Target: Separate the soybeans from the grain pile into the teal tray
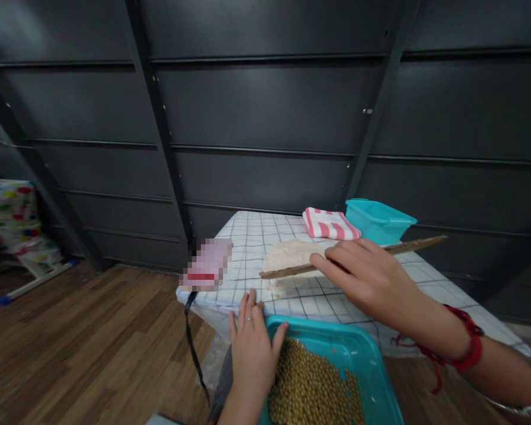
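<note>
My right hand [363,271] is closed round a long brown piece of cardboard [416,244], seen nearly edge-on and slanting up to the right. Its left end is beside a pale, grainy heap [287,254] on the checked tablecloth; whether they touch is unclear. A few small bits lie loose in front of the heap. Stretched out at the table's front edge, my left hand [253,348] has its thumb over the rim of a teal tray [349,326] and its fingers outside. Many round, greenish-brown beans [314,383] fill the lower left of the tray.
Behind the heap are a folded pink-and-white striped cloth [330,224] and a teal tub [378,221]. A blurred pink item [209,264] lies at the table's left, with a black strap [192,342] hanging down. A dark panelled wall [265,106] stands behind the table.
</note>
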The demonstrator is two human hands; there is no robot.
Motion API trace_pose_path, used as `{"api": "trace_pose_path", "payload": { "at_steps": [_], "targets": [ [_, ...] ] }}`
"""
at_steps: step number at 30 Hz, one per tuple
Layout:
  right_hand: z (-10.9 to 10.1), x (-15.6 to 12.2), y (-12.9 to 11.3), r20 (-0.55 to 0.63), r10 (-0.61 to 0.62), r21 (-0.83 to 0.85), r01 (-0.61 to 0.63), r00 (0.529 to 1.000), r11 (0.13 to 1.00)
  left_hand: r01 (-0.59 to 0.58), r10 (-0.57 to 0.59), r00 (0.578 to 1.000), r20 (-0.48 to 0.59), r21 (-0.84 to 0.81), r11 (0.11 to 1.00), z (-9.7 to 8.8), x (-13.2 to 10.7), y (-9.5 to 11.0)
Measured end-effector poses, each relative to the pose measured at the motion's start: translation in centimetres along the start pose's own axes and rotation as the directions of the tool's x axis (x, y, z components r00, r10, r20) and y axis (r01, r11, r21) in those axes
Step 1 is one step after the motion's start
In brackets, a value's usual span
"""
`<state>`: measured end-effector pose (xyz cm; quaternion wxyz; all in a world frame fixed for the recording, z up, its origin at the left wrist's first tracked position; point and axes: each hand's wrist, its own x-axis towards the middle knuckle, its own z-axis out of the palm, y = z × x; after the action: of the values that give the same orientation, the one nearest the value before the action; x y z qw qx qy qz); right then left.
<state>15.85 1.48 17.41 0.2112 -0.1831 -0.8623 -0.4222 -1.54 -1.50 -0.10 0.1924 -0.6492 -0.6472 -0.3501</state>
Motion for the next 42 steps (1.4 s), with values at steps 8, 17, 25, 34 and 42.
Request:
{"api": "trace_pose_path", "payload": {
  "at_steps": [8,17,25,34,42],
  "targets": [
    [-0.1,-0.3,-0.1,0.029,-0.023,0.043,0.021,0.999,0.999,-0.01,0.01,1.0,-0.007,0.0,1.0,0.1,0.2,0.1],
    [-0.8,-0.9,0.2,-0.038,-0.016,0.027,0.017,0.999,0.999,-0.01,0.01,1.0,-0.006,-0.001,1.0,0.5,0.3,-0.3],
    [0.1,-0.5,-0.1,0.024,-0.044,0.044,0.043,0.999,0.998,-0.006,0.006,1.0,0.01,-0.008,1.0,0.1,0.2,-0.1],
    [-1.1,-1.1,0.1,-0.029,-0.042,0.092,0.044,0.999,0.995,0.016,-0.016,0.999,0.028,-0.024,1.0,0.6,0.3,-0.3],
    [-0.9,-1.0,0.1,-0.04,-0.034,0.078,0.037,0.999,0.996,0.009,-0.008,1.0,0.015,-0.021,1.0,0.3,0.4,-0.2]
  ]
}}
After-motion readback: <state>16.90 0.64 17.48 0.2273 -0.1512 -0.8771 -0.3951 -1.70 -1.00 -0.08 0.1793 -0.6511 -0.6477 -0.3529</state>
